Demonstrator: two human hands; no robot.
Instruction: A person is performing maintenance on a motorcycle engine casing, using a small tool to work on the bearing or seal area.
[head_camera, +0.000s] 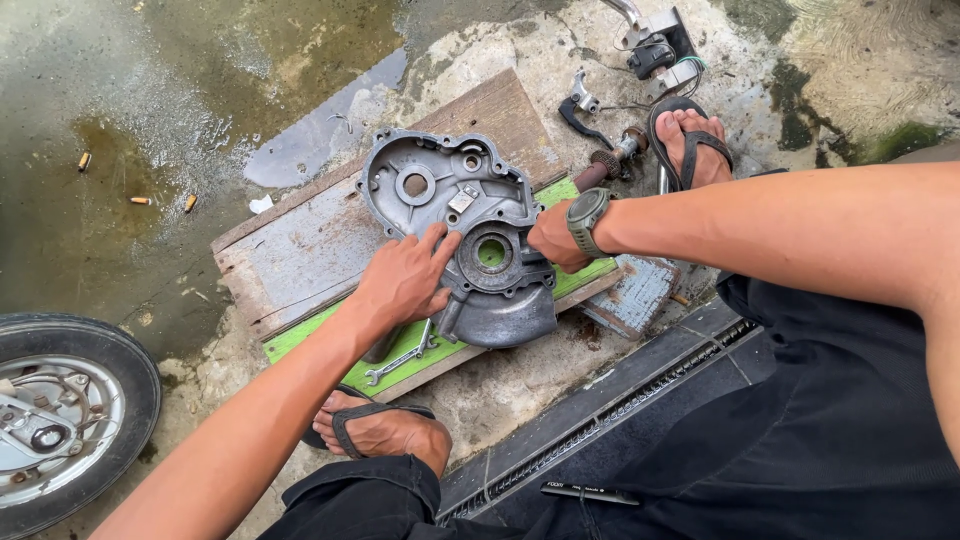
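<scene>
Your left hand (403, 281) lies flat, fingers spread, on the grey engine cover (462, 232). Your right hand (553, 238) grips its far edge. A wrench (398, 358) lies just below your left fingers, on the boards (300, 250).

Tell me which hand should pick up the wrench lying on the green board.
Left, probably. The left hand rests on the engine cover just above the wrench, while the right hand grips the cover's far edge, away from it.

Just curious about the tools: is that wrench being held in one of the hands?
No, the wrench lies on the green board, below the left hand.
</scene>
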